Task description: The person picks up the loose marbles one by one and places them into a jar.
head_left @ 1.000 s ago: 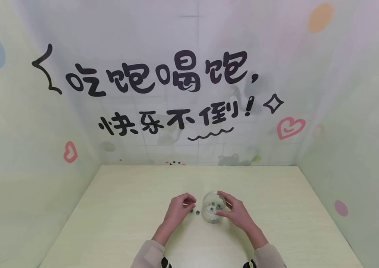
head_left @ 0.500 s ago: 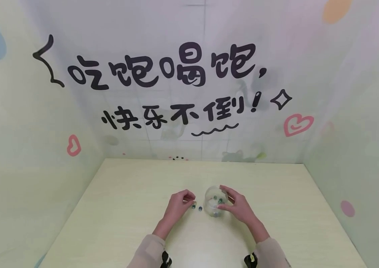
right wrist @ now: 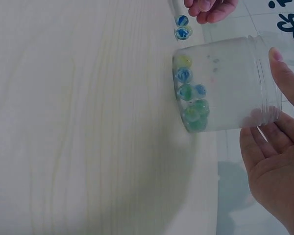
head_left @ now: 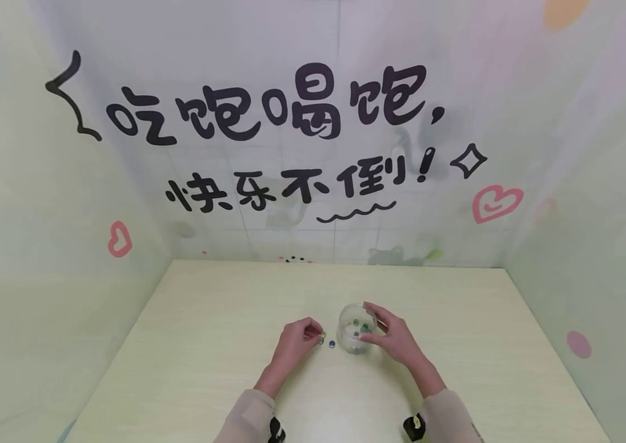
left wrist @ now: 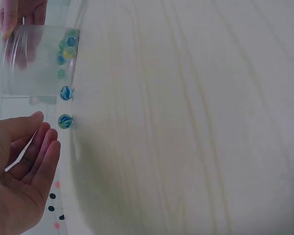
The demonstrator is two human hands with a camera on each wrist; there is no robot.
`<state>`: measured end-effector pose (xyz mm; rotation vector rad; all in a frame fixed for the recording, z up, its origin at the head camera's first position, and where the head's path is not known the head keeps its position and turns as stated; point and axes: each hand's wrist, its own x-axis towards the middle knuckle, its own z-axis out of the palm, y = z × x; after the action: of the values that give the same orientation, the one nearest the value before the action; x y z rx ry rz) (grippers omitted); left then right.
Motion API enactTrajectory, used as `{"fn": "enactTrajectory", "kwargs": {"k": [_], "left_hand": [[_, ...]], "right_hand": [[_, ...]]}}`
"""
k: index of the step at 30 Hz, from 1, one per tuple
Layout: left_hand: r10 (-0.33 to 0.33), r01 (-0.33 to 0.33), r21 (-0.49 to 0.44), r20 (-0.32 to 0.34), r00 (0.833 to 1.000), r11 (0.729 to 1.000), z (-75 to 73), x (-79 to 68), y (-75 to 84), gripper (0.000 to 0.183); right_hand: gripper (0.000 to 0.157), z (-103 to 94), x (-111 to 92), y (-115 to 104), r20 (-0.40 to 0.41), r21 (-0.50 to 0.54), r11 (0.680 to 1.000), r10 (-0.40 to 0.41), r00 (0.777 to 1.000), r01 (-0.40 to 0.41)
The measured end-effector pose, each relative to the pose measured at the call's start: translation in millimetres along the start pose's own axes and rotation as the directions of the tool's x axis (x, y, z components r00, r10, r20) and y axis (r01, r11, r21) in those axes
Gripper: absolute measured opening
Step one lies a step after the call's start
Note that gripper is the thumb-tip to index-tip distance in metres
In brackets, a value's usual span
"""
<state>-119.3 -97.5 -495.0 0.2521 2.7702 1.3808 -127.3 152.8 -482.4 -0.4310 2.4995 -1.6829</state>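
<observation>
My right hand [right wrist: 277,166] grips a clear jar [head_left: 353,314] near its threaded rim, thumb on one side and fingers on the other. Upright on the table, the jar has several blue, green and yellow glass marbles [right wrist: 186,91] at its bottom. Left of it, a blue marble [left wrist: 66,93] lies on the tabletop. A second blue-green marble [left wrist: 65,121] sits right at the fingertips of my left hand [left wrist: 27,166], whose fingers are loosely bent with a gap before the thumb. Beside that marble, a yellowish marble [head_left: 323,335] shows at the fingertips in the head view.
The pale wooden table [head_left: 207,344] runs back to a white wall [head_left: 246,246] with black lettering and pink hearts. Side walls stand at its left and right edges. Bands with dark parts [head_left: 415,427] are on both wrists.
The head view has shifted slightly. My left fingers have drawn back a little, and the marbles at their tips show more. The right hand keeps its hold on the jar.
</observation>
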Motion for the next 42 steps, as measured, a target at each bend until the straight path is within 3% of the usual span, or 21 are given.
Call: {"fn": "enactTrajectory", "kwargs": {"k": [21, 29, 42], "left_hand": [[-0.091, 0.093, 0.05, -0.041, 0.995, 0.994, 8.1, 1.4, -5.5, 0.012], [-0.109, 0.113, 0.078, -0.054, 0.993, 0.991, 10.8, 2.4, -5.6, 0.013], [-0.135, 0.141, 0.1, -0.062, 0.989, 0.985, 12.4, 3.9, -4.7, 0.013]], "right_hand": [[0.071, -1.5, 9, -1, 0.007, -0.029, 1.0, -0.002, 1.0, 0.002], [0.067, -4.8, 2, -41, 0.016, -0.032, 0.999, 0.018, 1.0, -0.018], [0.07, -2.2, 14, -3, 0.01, -0.025, 1.0, 0.01, 1.0, -0.009]]}}
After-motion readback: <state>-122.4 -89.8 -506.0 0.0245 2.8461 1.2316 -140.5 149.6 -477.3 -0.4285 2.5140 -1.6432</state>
